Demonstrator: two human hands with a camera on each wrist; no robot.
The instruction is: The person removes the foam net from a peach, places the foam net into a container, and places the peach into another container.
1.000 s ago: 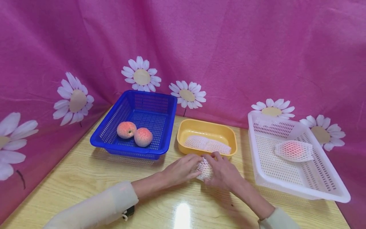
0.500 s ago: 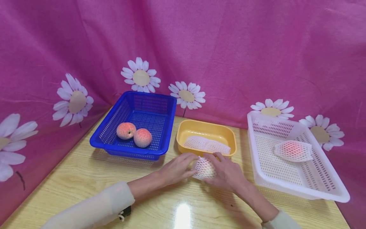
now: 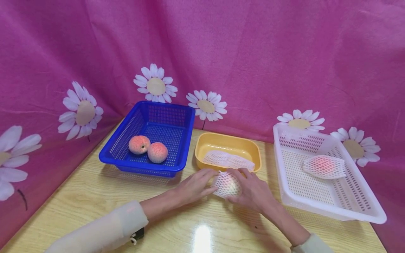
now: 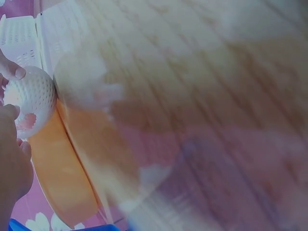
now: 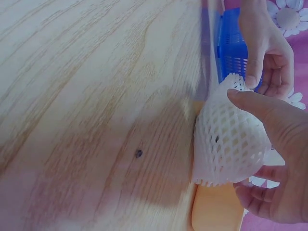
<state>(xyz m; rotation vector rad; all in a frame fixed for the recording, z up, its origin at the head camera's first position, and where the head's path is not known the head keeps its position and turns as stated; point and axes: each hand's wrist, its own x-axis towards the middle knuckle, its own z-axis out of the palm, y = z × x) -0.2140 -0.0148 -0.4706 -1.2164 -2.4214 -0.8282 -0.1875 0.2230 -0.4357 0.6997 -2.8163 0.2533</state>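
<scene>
Between both hands is a peach in a white foam net, above the table in front of the yellow tub. My right hand grips the netted peach from the right, its thumb on the mesh and fingers under it in the right wrist view. My left hand pinches the narrow left end of the foam net. In the left wrist view, a patch of pink peach shows at an opening of the net. Much of the peach is hidden by mesh and fingers.
A blue basket at left holds two bare peaches. The yellow tub behind the hands holds flat foam nets. At right, a white basket contains one netted peach. A pink flowered cloth hangs behind.
My hands have drawn slightly apart, and more of the netted peach shows between them. My right hand has shifted a little to the right. The baskets and tub stay in place.
</scene>
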